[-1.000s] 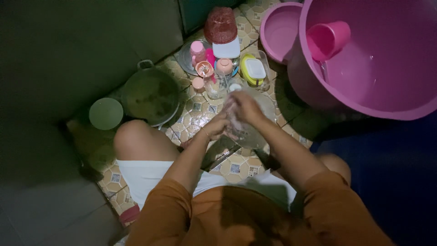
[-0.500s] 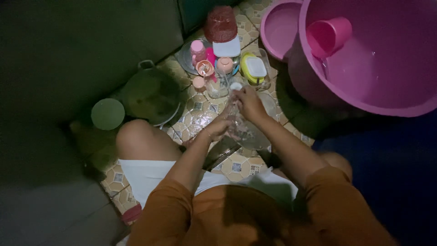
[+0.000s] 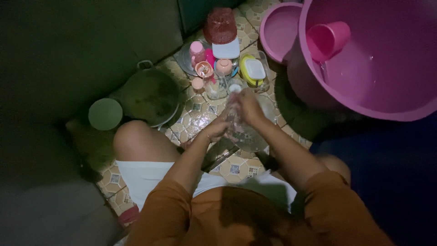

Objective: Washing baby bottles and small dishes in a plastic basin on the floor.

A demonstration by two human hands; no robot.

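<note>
I squat on a patterned tile floor. Both hands meet over a clear glass bowl or lid lying on the floor in front of me. My left hand and my right hand hold a clear bottle-like item with a pale cap between them. The dim light hides how the fingers lie on it.
A dark metal pot and a round green lid are to the left. Small pink cups, a yellow-rimmed container and a red mesh cover stand beyond. A big pink tub with a pink scoop sits right, a smaller basin behind.
My hands and the clear item have shifted slightly toward me and lower over the glass bowl. The rest stays where it was.
</note>
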